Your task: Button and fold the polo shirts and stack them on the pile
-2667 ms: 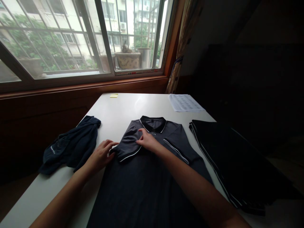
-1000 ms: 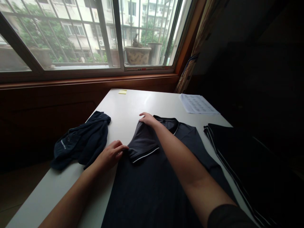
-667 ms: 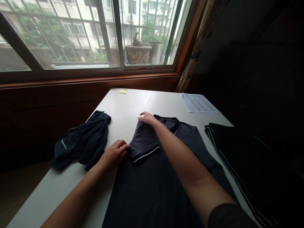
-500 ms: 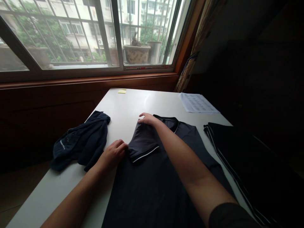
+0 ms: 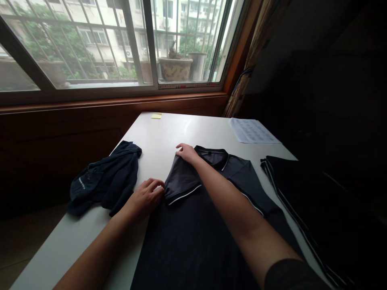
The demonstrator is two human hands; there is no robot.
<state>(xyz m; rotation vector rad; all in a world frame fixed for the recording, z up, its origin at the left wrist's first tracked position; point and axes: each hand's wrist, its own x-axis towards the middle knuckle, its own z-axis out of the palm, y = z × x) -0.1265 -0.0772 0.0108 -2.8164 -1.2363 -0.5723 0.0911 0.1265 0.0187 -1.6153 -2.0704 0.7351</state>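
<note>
A dark polo shirt (image 5: 193, 233) with a black collar lies on the white table, its two sleeves folded inward over the body. The near-left sleeve (image 5: 183, 187) shows a white stripe along its cuff. My left hand (image 5: 148, 195) has its fingers curled and pinched at the shirt's left edge, by that sleeve's lower corner. Across the shirt reaches my right arm. My right hand (image 5: 186, 154) rests on the shoulder fold beside the collar, with thumb and forefinger apart. The right forearm covers part of the shirt's middle.
A crumpled navy garment (image 5: 105, 181) lies at the table's left edge. Black clothing with white piping (image 5: 317, 201) is on the right. Printed sheets (image 5: 254, 131) and a yellow sticky note (image 5: 156, 116) lie at the far side of the white table (image 5: 169, 129), below the window.
The right sleeve's white-striped cuff now shows beside my right forearm. My left fingers have loosened slightly, with a small gap showing. My right hand stays at the shoulder.
</note>
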